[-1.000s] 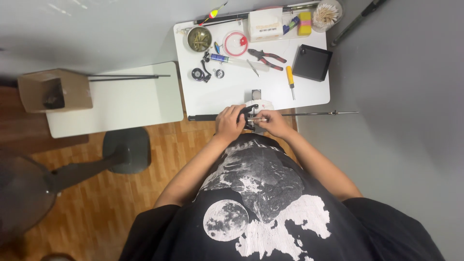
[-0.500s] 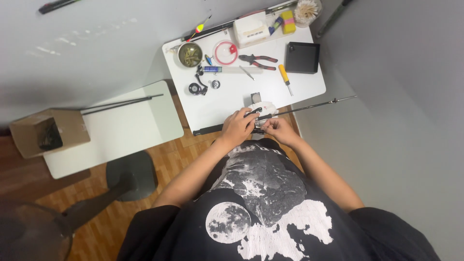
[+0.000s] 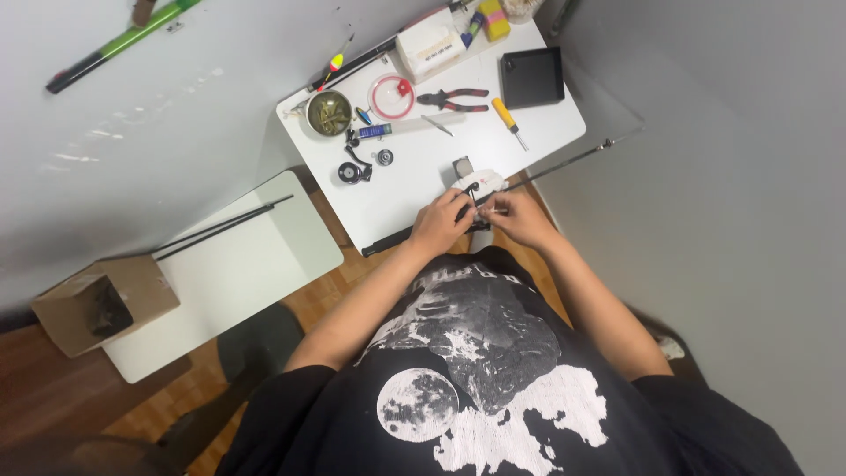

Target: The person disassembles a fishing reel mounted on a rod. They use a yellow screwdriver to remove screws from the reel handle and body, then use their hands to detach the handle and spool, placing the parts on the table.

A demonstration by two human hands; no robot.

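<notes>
a small dark reel part (image 3: 477, 204) is pinched by the closed left hand (image 3: 441, 222) and right hand (image 3: 522, 219). the rod (image 3: 564, 163), running toward 2 o'clock, is best kept steady and the grip kept light.

Room around me: grey walls (image 3: 731, 220) on two sides; wooden floor (image 3: 308, 300) of warm brown boards; white table (image 3: 546, 132) in the corner; second, lower white table (image 3: 238, 273) beside it; dark chair (image 3: 256, 353) below. Even light, soft glare on left wall.
</notes>
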